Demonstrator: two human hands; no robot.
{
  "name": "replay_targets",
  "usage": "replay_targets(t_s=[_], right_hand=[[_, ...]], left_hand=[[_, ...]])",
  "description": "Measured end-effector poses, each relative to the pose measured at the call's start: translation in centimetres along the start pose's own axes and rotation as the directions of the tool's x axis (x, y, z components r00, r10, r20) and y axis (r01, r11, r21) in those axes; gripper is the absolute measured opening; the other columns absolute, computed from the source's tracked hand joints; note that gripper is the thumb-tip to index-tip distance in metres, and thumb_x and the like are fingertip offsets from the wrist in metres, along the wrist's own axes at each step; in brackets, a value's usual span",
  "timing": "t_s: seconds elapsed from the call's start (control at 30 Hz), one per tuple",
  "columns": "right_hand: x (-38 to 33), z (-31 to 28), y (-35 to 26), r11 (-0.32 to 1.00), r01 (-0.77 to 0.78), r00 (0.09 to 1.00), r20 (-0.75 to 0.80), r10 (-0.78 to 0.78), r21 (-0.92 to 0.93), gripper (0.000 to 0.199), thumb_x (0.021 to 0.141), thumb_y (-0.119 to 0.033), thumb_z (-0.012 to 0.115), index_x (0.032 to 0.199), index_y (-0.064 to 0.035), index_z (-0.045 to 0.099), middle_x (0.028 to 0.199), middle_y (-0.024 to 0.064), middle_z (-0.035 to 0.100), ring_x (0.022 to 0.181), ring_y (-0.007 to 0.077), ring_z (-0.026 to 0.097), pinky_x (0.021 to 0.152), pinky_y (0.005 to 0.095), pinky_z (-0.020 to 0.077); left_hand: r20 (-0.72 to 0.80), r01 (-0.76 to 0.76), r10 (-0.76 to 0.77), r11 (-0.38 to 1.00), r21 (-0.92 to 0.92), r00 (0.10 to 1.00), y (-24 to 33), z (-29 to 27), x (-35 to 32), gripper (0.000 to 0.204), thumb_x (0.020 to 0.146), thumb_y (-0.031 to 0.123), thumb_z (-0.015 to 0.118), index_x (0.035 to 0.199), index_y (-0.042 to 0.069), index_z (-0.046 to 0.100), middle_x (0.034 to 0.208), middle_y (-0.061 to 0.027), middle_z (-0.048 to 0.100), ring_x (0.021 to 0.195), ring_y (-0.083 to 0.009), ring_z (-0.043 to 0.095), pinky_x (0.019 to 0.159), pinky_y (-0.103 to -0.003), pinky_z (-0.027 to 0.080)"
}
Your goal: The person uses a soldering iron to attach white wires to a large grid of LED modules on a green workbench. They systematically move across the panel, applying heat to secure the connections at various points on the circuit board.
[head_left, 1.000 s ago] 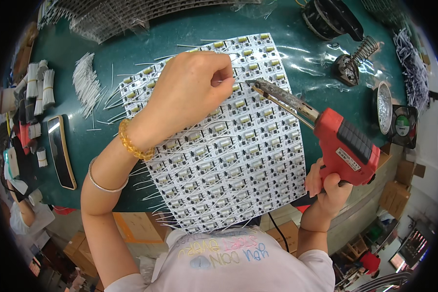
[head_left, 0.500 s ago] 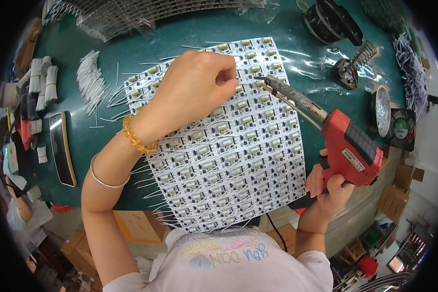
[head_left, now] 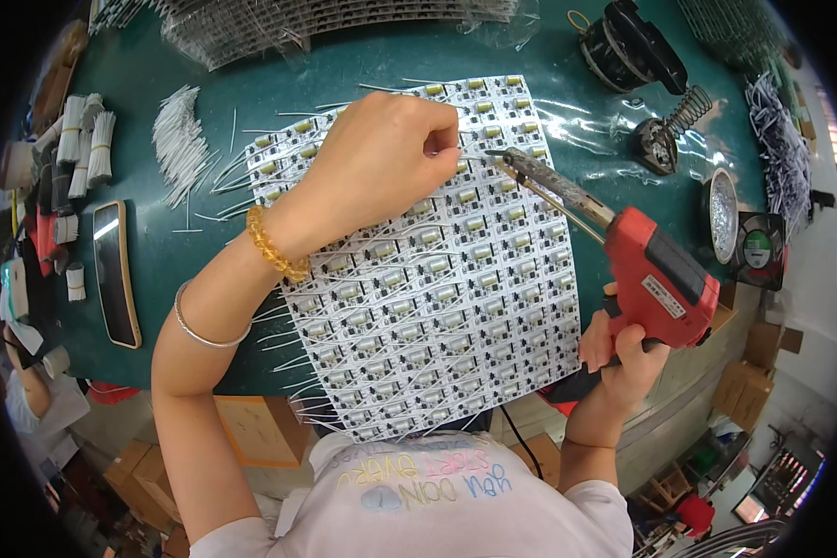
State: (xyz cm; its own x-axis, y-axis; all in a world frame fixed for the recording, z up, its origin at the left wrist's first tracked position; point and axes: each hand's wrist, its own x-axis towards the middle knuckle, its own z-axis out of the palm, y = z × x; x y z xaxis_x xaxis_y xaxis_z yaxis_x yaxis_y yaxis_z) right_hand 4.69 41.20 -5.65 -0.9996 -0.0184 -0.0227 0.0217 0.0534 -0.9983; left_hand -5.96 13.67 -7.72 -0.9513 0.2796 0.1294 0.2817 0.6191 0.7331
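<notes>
My right hand (head_left: 634, 365) is wrapped round the grip of a red soldering gun (head_left: 656, 274), whose long iron points left across the board. Its tip lies close to my left hand (head_left: 402, 153), over the upper part of a white circuit board panel (head_left: 437, 298). The fingers of my left hand are pinched; a thin white wire shows at their tips, near the iron. Rows of small parts with yellowish components cover the panel. White wires lie across many of its rows and stick out past its left edge. My left hand and wrist hide part of the upper rows.
Loose white wires (head_left: 182, 144) lie left of the panel, beside a phone (head_left: 116, 274) and wire bundles (head_left: 100, 147). Stacked panels (head_left: 344, 23) stand at the back. To the right are a coiled iron stand (head_left: 660, 144), a metal bowl (head_left: 722, 216) and a small fan (head_left: 761, 251).
The view has shifted slightly. Both hands keep their grips, and the iron's tip stays close to my left fingertips over the panel.
</notes>
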Motion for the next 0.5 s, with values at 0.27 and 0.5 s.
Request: replay_targets(t_s=[0.27,0.5], right_hand=[[0.02,-0.02,0.18,0.999,0.039,0.999,0.019,-0.039,0.018,0.072,0.085,-0.047,0.064,0.119,0.014,0.043,0.048,0.0028,0.045,0.035,0.0097,0.04,0.036,0.0242,0.0338],[0.1,-0.14,0.04,1.0,0.02,0.999,0.03,-0.02,0.005,0.073,0.086,-0.046,0.064,0.12,0.0148,0.043,0.048,0.003,0.046,0.036,0.0098,0.04,0.036,0.0239,0.0337]], left_hand=[[0.01,0.015,-0.015,1.0,-0.001,1.0,-0.02,-0.11,0.01,0.015,0.077,0.013,0.065,0.074,-0.001,0.062,0.064,-0.0092,0.061,0.055,-0.0168,0.054,0.055,-0.029,0.043],[0.008,0.007,-0.007,1.0,-0.003,1.0,0.12,0.08,0.17,0.015,0.077,0.014,0.065,0.074,-0.001,0.062,0.063,-0.0092,0.06,0.055,-0.0166,0.053,0.054,-0.029,0.043]])
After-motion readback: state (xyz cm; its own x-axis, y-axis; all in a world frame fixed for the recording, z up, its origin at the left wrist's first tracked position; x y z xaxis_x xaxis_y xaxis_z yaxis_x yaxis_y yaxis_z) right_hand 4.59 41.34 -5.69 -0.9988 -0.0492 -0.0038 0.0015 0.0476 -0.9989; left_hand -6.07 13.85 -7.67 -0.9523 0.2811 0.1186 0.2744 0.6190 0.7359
